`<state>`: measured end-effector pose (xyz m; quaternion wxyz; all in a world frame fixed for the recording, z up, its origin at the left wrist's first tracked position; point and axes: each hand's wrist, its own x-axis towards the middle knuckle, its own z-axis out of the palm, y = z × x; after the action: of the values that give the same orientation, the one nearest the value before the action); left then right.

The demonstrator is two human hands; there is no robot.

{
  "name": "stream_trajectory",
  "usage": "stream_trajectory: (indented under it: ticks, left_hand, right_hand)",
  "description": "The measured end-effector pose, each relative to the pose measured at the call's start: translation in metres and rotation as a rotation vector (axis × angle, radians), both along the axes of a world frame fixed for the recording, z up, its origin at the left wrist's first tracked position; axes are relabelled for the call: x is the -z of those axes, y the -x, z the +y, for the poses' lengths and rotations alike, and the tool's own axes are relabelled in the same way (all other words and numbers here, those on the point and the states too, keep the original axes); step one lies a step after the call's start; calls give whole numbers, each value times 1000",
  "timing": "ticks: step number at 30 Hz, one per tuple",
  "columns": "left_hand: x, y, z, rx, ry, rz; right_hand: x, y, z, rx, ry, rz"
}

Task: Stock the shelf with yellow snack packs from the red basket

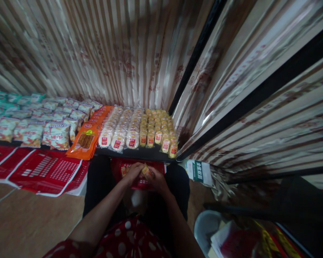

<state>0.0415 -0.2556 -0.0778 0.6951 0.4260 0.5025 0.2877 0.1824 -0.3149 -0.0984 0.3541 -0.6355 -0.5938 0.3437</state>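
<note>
Both my hands meet low in the middle of the view, over a red crate [140, 184] between my knees. My left hand [133, 172] and my right hand [156, 179] are closed around a small yellow snack packet [146, 170] held between them. Just beyond them a dark shelf edge [140, 153] carries rows of small yellow packets [157, 127] and round white wrapped cakes [121, 132]. An orange snack bag [85, 140] lies at the shelf's front, left of the cakes.
More white and green snack bags [32, 122] fill the shelf to the left. Red crates [47, 172] lie flat on the floor at left. A pale bucket [208, 227] with papers and a green-white carton [198, 172] stand at right. Striped wallpaper closes in behind.
</note>
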Motion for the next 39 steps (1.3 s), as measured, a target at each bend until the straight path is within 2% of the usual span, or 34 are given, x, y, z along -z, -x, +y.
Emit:
stream_trajectory:
  ticks: [8, 13, 16, 20, 23, 28, 33, 39]
  left_hand:
    - [-15, -9, 4, -61, -73, -74]
    - [-22, -13, 4, -103, -111, -110]
    - [-24, -15, 3, -73, -164, -72]
    - [-30, -20, 2, 5, -336, 19]
    - [-34, -25, 5, 16, -428, 29]
    - [-34, -33, 11, -25, -404, -7]
    - [-32, -37, 14, -54, -410, 51]
    - [-37, -41, 18, -34, -501, 170]
  right_hand:
    - [-2, 0, 4, 216, 5, 422]
    - [-13, 3, 12, 345, -68, 503]
    - [-21, 3, 18, 426, -94, 511]
    - [-32, 2, 27, 451, -141, 420]
    - [-38, 1, 34, 456, -172, 297]
    - [-48, 1, 42, 468, -196, -44]
    - [-54, 4, 45, 513, -222, -343]
    - [-52, 8, 46, 542, -126, -348]
